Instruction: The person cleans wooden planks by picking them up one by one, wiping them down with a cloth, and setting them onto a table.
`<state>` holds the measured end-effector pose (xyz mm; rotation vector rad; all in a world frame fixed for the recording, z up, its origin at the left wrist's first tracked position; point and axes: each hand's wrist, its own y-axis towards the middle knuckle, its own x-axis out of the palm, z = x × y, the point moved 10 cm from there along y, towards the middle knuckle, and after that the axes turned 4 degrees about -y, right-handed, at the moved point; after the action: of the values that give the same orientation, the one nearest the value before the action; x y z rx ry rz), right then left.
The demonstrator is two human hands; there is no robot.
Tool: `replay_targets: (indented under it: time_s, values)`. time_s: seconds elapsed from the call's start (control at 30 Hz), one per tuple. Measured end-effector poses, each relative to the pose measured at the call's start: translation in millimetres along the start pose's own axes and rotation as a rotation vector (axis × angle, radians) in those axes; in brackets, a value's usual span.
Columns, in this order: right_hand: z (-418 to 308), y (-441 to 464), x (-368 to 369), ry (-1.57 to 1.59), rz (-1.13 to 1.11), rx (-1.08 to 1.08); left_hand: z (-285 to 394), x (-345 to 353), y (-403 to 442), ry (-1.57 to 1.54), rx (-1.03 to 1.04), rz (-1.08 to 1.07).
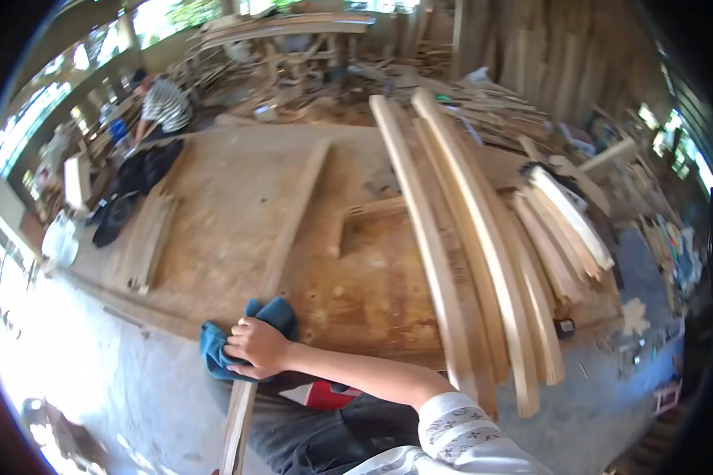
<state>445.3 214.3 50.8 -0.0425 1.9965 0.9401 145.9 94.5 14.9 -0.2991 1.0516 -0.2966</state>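
Note:
My right hand (259, 347) is closed around a bunched blue cloth (214, 351). The cloth is pressed over a long wooden strip (295, 218), which runs from the worktable down past my legs to the lower edge of the view. My left hand does not show. Red and white printing is visible on my dark clothing below the forearm.
Several long pale boards (428, 229) lie lengthwise on the wooden worktable (214, 245), right of my arm. Shorter boards (566, 222) are stacked further right, and a small bundle (152, 241) lies left. A black cloth (146, 168) rests near another person (165, 103). Scrap wood fills the background.

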Motion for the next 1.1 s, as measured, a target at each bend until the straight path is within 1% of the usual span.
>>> replay_targets:
  time_s: [0.07,0.17,0.23,0.27,0.33,0.37,0.43,0.5,0.57,0.63,0.67,0.73,0.77,0.8,0.9,0.93,0.97,1.0,1.07,1.1]
  values:
    - [-32.6,-0.7,23.0,0.064,-0.039,-0.014,-2.5,13.2,6.0,0.044,-0.019,-0.084]
    - [-84.0,-6.7,44.0,0.09,-0.07,-0.015,9.7,23.1,9.9,0.047,-0.002,-0.059]
    - [-104.3,-9.5,49.8,0.139,-0.05,-0.026,8.2,27.6,17.8,0.019,0.143,0.109]
    - [-103.2,-9.1,49.8,0.155,-0.057,-0.039,35.2,20.2,12.5,-0.054,0.24,0.188]
    - [-91.9,-4.9,40.8,0.151,-0.053,-0.081,25.7,25.2,14.1,-0.133,0.187,0.182]
    - [-82.9,-2.8,40.7,0.129,-0.088,-0.087,23.0,28.1,14.7,-0.165,0.145,0.112]
    - [-54.7,3.2,29.2,0.096,-0.05,-0.088,18.3,25.5,9.0,-0.182,0.107,0.104]
    - [-9.5,13.1,5.8,-0.003,0.071,-0.071,1.9,23.5,6.8,-0.281,0.067,0.064]
    - [28.2,19.6,-9.6,-0.033,0.077,-0.07,-31.5,20.7,1.4,-0.289,0.032,0.056]
    - [53.9,19.9,-21.1,-0.072,0.099,-0.115,-64.7,17.6,-2.3,-0.277,0.052,0.028]
    - [66.6,21.7,-31.0,-0.104,0.127,-0.112,-88.4,19.7,-5.1,-0.325,-0.055,-0.017]
    - [94.5,26.8,-49.4,-0.142,0.149,-0.095,-138.8,25.1,-7.3,-0.465,-0.05,0.009]
    - [108.8,30.2,-59.1,-0.153,0.147,-0.08,-155.4,19.2,-9.5,-0.425,-0.066,0.078]
    - [121.8,32.4,-68.9,-0.184,0.155,-0.068,-176.4,21.9,-9.9,-0.422,-0.069,0.077]
    - [154.0,38.6,-97.1,-0.279,0.155,-0.042,-233.0,17.4,-13.8,-0.148,-0.064,0.158]
    - [165.6,40.0,-106.0,-0.287,0.166,-0.032,-253.0,19.9,-16.9,-0.145,-0.067,0.162]
    - [175.6,42.7,-114.0,-0.315,0.17,-0.003,-277.8,17.6,-19.5,-0.037,-0.087,0.205]
    - [185.4,43.1,-121.1,-0.34,0.173,0.026,-285.8,10.8,-23.4,0.074,-0.11,0.246]
    - [199.2,45.5,-128.5,-0.402,0.148,0.029,-297.2,2.7,-34.3,0.186,-0.123,0.31]
    - [203.9,47.1,-133.4,-0.385,0.157,0.037,-293.4,0.1,-37.5,0.246,-0.041,0.352]
